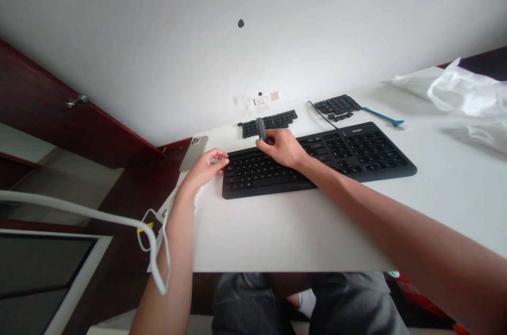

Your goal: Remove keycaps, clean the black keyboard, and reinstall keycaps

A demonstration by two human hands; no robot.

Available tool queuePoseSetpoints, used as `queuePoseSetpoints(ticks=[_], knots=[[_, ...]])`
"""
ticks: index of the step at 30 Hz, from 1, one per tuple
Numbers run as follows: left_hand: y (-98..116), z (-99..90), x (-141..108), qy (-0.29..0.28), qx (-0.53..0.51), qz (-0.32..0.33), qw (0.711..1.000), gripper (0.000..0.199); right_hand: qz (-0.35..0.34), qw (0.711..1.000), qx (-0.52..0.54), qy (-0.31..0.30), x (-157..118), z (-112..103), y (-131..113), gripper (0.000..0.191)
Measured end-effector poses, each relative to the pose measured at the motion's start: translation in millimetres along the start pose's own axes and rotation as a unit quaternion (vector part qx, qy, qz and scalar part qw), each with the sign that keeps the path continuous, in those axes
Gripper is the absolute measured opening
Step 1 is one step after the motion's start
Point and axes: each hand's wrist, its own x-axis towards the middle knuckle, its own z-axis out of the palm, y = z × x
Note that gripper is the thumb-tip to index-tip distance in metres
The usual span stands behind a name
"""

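A black full-size keyboard (285, 180) lies on the white table. Across much of it, bare key sockets show where caps are off. My right hand (283, 147) is over its upper left part, closed around a slim dark grey oblong tool (261, 130) that stands upright; its lower end is hidden by the fingers. At the keyboard's left edge is my left hand (208, 166), its fingers curled and the thumb and fingertips against the corner. Loose black keycaps (273, 122) are laid out in rows behind the keyboard, with a second group (336, 104) farther right.
A blue brush-like tool (384, 117) lies right of the second keycap group. A phone (194, 152) is at the table's left edge, above a white cable (158, 266). White plastic bags (459, 92) sit at the far right. Wall sockets (266, 98) are behind.
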Motion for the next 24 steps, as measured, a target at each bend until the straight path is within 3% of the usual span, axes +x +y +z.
queuePoseSetpoints(ticks=[9,19,24], knots=[[-8.3,-1.7,6.1,0.009,0.02,-0.02,1.0,0.043,0.002,1.0,-0.011,0.002,0.4,0.2,-0.2,0.031],[-0.3,3.9,4.0,0.032,0.026,-0.008,0.999,0.038,0.001,1.0,-0.015,-0.001,0.3,0.4,-1.0,0.032],[0.6,6.9,3.3,0.031,0.002,-0.027,0.999,0.046,0.001,1.0,-0.018,-0.001,0.7,-0.2,-1.1,0.031]])
